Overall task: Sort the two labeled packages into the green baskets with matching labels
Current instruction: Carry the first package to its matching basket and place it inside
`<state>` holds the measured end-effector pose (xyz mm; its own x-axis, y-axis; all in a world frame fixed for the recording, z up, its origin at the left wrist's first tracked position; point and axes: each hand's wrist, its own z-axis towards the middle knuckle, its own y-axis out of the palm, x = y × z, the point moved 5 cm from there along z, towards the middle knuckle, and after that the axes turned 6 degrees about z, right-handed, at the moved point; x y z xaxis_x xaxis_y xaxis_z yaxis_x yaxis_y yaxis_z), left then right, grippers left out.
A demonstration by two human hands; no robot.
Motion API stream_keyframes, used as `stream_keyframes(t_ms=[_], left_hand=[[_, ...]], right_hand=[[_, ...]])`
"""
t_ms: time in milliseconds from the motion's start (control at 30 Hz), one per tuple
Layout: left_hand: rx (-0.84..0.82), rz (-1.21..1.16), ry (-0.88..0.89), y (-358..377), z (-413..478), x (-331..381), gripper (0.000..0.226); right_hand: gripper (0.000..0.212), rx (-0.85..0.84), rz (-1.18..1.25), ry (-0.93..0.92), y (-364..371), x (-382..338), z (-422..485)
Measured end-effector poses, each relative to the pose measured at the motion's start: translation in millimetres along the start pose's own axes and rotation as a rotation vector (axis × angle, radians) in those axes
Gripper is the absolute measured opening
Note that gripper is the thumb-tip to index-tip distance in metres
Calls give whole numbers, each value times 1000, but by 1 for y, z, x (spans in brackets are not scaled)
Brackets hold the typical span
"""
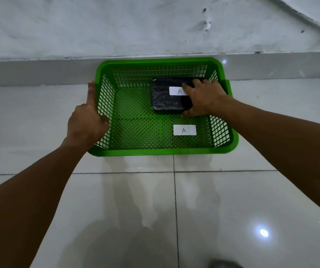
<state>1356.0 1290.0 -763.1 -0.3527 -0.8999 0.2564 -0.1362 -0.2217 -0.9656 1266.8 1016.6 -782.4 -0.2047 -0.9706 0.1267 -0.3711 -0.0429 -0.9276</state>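
Floor: glossy white tiles under both forearms, running to a pale wall beyond the fingertips.

Green basket: sits on the floor between the two hands, its far side close to the wall. No other basket is in view.

Black package: wrapped in shiny film, inside the basket at the far right, under the right hand. It looks to be on or just above the mesh bottom; which, I cannot tell.

Left hand: flat against the outside of the basket's left wall, thumb stretched up along the rim, fingers curled at the mesh. It holds nothing and seems to steady the basket.

Right hand: reaches over the right wall and clasps the package's right end, fingers across the top, thumb at the near edge.

Package label: white, marked A, partly covered by the right hand's fingers.

Basket label: white, marked A, on the basket's bottom just nearer than the right hand. The letters match.

Risk: the film looks slick, so a careless release could let the package slide or tip against the far wall. The right forearm crosses the rim, so pulling back could drag the light basket if the left hand eases off. The second package and its basket are out of sight.
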Motion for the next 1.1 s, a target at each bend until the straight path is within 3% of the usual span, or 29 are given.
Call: stream_keyframes(t_ms=[500, 733, 1100], left_hand=[[10, 61, 1, 4, 2, -3, 96], [7, 70, 2, 6, 3, -4, 96], [12, 105, 0, 4, 2, -4, 96]], right_hand=[[97, 48, -92, -11, -4, -2, 2], [107, 52, -77, -13, -6, -3, 2], [103, 26, -123, -44, 1, 0, 4]])
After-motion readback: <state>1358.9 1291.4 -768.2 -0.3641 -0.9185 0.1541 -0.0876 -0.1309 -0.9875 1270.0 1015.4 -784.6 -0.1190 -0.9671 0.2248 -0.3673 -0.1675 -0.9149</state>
